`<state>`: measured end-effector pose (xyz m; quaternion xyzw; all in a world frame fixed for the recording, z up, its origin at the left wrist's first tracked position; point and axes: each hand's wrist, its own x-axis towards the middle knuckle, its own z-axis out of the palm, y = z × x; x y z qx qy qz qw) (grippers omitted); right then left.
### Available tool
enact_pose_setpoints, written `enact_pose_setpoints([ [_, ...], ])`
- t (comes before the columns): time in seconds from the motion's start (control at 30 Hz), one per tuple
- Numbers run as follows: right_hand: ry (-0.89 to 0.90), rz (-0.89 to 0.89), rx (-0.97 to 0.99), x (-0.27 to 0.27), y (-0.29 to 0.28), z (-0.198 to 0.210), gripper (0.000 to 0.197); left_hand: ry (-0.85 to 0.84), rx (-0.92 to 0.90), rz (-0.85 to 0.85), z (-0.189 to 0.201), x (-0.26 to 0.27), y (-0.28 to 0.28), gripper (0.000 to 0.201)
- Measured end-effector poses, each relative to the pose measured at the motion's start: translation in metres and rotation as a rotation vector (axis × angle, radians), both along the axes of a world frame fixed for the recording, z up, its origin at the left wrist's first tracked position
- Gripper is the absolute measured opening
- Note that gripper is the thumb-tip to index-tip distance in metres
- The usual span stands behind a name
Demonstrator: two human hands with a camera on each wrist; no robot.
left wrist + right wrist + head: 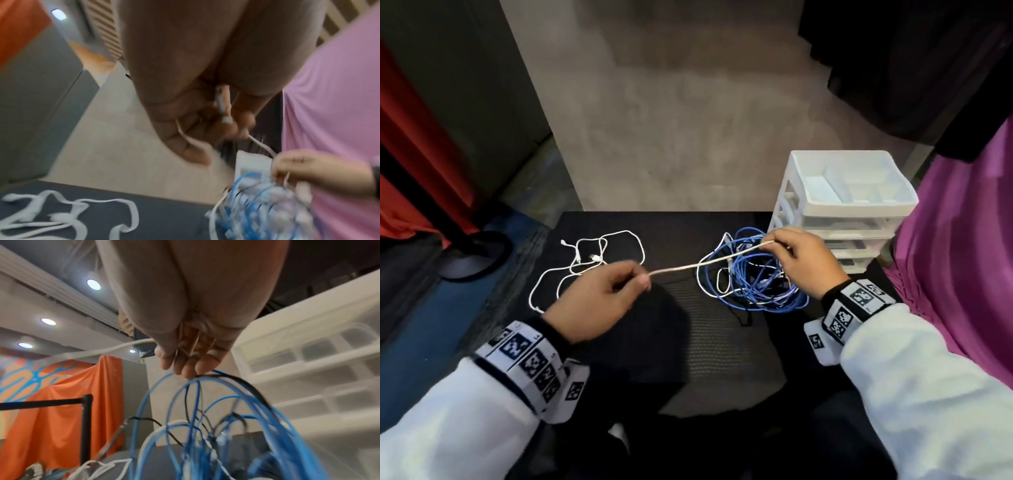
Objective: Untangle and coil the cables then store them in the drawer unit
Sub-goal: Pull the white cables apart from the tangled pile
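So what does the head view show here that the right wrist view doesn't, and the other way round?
Only the head view shows the left hand pinching the white cable, which stretches across to the right hand, and a second white cable lying loose on the black table. Only the right wrist view shows black cable touching the right fingertips, plus ceiling lights. Both show the blue cable tangle and the white drawer unit.
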<state>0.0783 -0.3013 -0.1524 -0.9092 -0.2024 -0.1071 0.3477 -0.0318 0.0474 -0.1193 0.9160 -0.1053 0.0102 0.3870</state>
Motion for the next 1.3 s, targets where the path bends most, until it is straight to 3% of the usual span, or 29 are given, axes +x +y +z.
enact_pose_setpoints([
  [0.1,-0.078,0.028,0.038,-0.003,0.017,0.014,0.014,0.157,0.156,0.016,-0.02,0.001,-0.001,0.024],
  [0.13,-0.108,0.037,0.05,-0.004,0.025,0.018,0.015,0.146,0.149,0.016,-0.023,0.004,-0.009,0.037],
  [0.2,-0.154,0.084,0.047,-0.012,0.044,0.026,0.017,0.072,-0.034,0.016,-0.022,0.014,-0.032,0.06],
  [0.27,-0.184,0.161,0.001,-0.022,0.064,0.027,0.02,0.074,-0.243,-0.004,-0.015,0.024,-0.063,0.049],
  [0.33,-0.179,0.197,-0.04,-0.03,0.078,0.025,0.027,0.077,-0.308,0.016,-0.005,0.032,-0.089,0.025],
  [0.4,-0.155,0.17,-0.032,-0.034,0.082,0.023,0.028,0.061,-0.305,0.066,-0.001,0.039,-0.099,0.029],
  [0.5,-0.092,0.128,0.043,-0.038,0.08,0.019,0.015,-0.033,-0.196,0.112,-0.002,0.048,-0.095,0.035],
  [0.67,0.227,0.064,0.159,-0.022,0.086,-0.015,0.031,-0.12,-0.215,0.169,0.025,0.038,-0.088,0.032],
  [0.77,0.389,-0.015,0.294,-0.008,0.082,-0.035,0.027,-0.173,-0.393,0.188,0.053,0.028,-0.071,0.033],
  [0.9,0.373,-0.025,0.272,0.013,0.074,-0.037,0.019,-0.192,-0.691,0.13,0.07,0.01,-0.029,0.033],
  [0.97,0.414,-0.019,0.31,0.022,0.073,-0.031,0.019,-0.08,-0.747,0.081,0.062,0.003,-0.008,0.036],
  [1.07,0.462,-0.037,0.478,0.027,0.071,-0.015,0.021,0.302,-0.576,0.065,0.043,0.003,0.008,0.076],
  [1.13,0.484,-0.038,0.562,0.025,0.068,-0.007,0.019,0.414,-0.456,0.117,0.03,0.009,0.003,0.085],
  [1.3,0.451,-0.012,0.523,0.01,0.072,-0.004,0.017,0.289,-0.409,0.207,0.011,0.039,-0.059,0.053],
])
